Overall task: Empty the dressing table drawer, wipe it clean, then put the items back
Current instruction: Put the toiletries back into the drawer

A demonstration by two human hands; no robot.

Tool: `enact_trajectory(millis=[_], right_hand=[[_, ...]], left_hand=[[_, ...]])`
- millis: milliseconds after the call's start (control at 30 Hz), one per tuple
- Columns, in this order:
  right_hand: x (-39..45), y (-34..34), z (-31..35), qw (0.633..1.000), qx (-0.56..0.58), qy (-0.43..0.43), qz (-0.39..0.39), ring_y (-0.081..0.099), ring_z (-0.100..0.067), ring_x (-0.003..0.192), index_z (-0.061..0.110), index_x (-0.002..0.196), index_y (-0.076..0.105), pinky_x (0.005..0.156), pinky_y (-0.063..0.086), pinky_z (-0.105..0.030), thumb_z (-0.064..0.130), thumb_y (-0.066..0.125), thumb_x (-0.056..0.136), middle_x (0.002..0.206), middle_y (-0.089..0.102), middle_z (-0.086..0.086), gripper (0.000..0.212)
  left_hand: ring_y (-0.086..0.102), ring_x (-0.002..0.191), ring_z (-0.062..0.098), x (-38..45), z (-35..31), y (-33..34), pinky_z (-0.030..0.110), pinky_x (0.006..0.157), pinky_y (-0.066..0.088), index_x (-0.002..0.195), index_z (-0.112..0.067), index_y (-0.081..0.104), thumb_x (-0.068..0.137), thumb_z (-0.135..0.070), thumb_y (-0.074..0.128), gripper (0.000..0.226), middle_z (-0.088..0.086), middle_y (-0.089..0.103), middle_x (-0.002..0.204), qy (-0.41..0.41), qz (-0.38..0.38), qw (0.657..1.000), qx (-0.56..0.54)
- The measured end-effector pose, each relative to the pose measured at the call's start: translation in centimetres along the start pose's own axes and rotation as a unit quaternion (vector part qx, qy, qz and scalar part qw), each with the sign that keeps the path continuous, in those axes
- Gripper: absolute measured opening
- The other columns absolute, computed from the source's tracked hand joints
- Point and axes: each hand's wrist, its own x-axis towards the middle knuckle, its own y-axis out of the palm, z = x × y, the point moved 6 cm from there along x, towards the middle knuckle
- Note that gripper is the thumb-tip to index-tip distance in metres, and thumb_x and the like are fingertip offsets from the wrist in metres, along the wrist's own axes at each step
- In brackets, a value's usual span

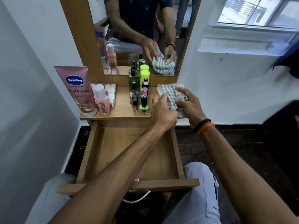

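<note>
Below the mirror (139, 29), on the narrow wooden table (121, 110): cosmetics lined up, drawer (129, 159) pulled fully out beneath, wooden bottom bare, nothing inside. Metal handle (137, 198) hanging under the drawer front.

At the table's right end: a grey-and-white checked cloth (171, 96), bunched, held over the table edge by both hands. Left hand (163, 113) reaching across the drawer, fingers curled and pinching the cloth's near left side. Right hand (189, 104) gripping the cloth from the right, thumb and fingers wrapped over it; black and orange bands (203, 126) on that wrist.

Along the table's left: a pink Vaseline Gluta-Hya tube (77, 89) standing cap-down, a small pink bottle (102, 101) with a white cap just beside it, a clear flat case (108, 92) behind that bottle. Toward the middle: a cluster of nail polish bottles (137, 101), among them a bright green one (143, 105) at the front, plus a green glass bottle (133, 80) and a lime spray can (144, 76) at the back against the mirror frame.

Reflected in the mirror: same hands, same cloth. Off to the right, a window (258, 12); underfoot, dark floor (226, 151); grey-trousered knees (200, 191) either side of the drawer.
</note>
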Motion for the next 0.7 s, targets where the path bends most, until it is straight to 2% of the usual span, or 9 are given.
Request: enact_trajectory(millis=[67, 100, 167, 233, 333, 433, 533, 700], right_hand=[[1.8, 0.2, 0.7, 0.997, -0.074, -0.027, -0.013, 0.068, -0.025, 0.109, 0.019, 0.138, 0.056, 0.089, 0.060, -0.041, 0.001, 0.055, 0.095, 0.130, 0.063, -0.013, 0.046], [2.8, 0.3, 0.7, 0.988, -0.147, -0.031, -0.015, 0.065, -0.026, 0.116, 0.020, 0.142, 0.054, 0.098, 0.055, -0.045, 0.007, 0.056, 0.096, 0.135, 0.061, -0.012, 0.047], [4.4, 0.7, -0.1, 0.942, -0.336, -0.023, -0.004, 0.049, -0.030, 0.135, 0.024, 0.148, 0.047, 0.114, 0.040, -0.048, 0.022, 0.054, 0.099, 0.148, 0.051, -0.015, 0.050], [4.8, 1.1, -1.1, 0.906, -0.422, -0.012, 0.012, 0.031, -0.036, 0.146, 0.026, 0.153, 0.040, 0.120, 0.028, -0.049, 0.031, 0.047, 0.104, 0.158, 0.032, -0.021, 0.050], [4.7, 1.7, -1.8, 0.910, -0.409, -0.056, 0.021, 0.030, -0.036, 0.146, 0.018, 0.154, 0.036, 0.120, 0.028, -0.045, 0.028, 0.039, 0.108, 0.162, 0.021, -0.021, 0.048], [5.2, 2.3, -1.8, 0.902, -0.424, -0.069, 0.035, 0.023, -0.030, 0.151, 0.016, 0.156, 0.029, 0.122, 0.025, -0.041, 0.030, 0.034, 0.109, 0.166, 0.014, -0.016, 0.050], [6.0, 2.9, -1.3, 0.888, -0.451, -0.067, 0.051, 0.022, -0.030, 0.152, 0.014, 0.157, 0.026, 0.122, 0.026, -0.042, 0.030, 0.033, 0.109, 0.168, 0.009, -0.013, 0.051], [5.7, 3.0, -1.0, 0.877, -0.472, -0.073, 0.058, 0.019, -0.029, 0.153, 0.017, 0.157, 0.027, 0.122, 0.026, -0.043, 0.031, 0.033, 0.109, 0.167, 0.012, -0.014, 0.050]], left_hand=[[0.052, 0.118, 0.025, 1.2, -0.8, 0.1, 0.040, 0.093, 0.056, 0.138, -0.010, 0.050, 0.087, -0.009, 0.064, 0.053, 0.009, 0.038, 0.146, 0.025, -0.008, 0.999, 0.035], [0.048, 0.126, 0.027, 1.7, -0.9, 0.3, 0.038, 0.100, 0.052, 0.139, -0.010, 0.049, 0.088, -0.011, 0.063, 0.053, 0.010, 0.032, 0.154, 0.028, 0.000, 0.998, 0.059], [0.033, 0.142, 0.029, 2.3, -0.4, 0.9, 0.038, 0.114, 0.036, 0.146, -0.009, 0.043, 0.090, -0.014, 0.062, 0.059, 0.012, 0.019, 0.163, 0.019, 0.033, 0.991, 0.127], [0.019, 0.150, 0.028, 2.3, 0.2, 1.8, 0.039, 0.122, 0.019, 0.153, -0.008, 0.033, 0.090, -0.016, 0.062, 0.070, 0.014, 0.019, 0.164, 0.026, 0.077, 0.977, 0.199], [0.007, 0.154, 0.031, 2.1, 1.2, 2.9, 0.044, 0.127, 0.005, 0.157, -0.006, 0.020, 0.091, -0.018, 0.060, 0.078, 0.016, 0.014, 0.165, 0.050, 0.120, 0.953, 0.272], [-0.001, 0.155, 0.031, 2.3, 1.7, 3.1, 0.045, 0.126, 0.000, 0.158, -0.004, 0.010, 0.094, -0.021, 0.056, 0.081, 0.018, 0.004, 0.167, 0.057, 0.138, 0.936, 0.317], [-0.004, 0.155, 0.032, 2.7, 1.7, 3.0, 0.046, 0.126, -0.001, 0.158, -0.002, 0.008, 0.094, -0.024, 0.057, 0.084, 0.019, 0.001, 0.167, 0.056, 0.152, 0.923, 0.349], [-0.002, 0.155, 0.032, 2.1, 1.3, 2.9, 0.043, 0.127, 0.001, 0.157, 0.000, 0.008, 0.094, -0.020, 0.057, 0.082, 0.020, 0.003, 0.166, 0.056, 0.151, 0.936, 0.313]])
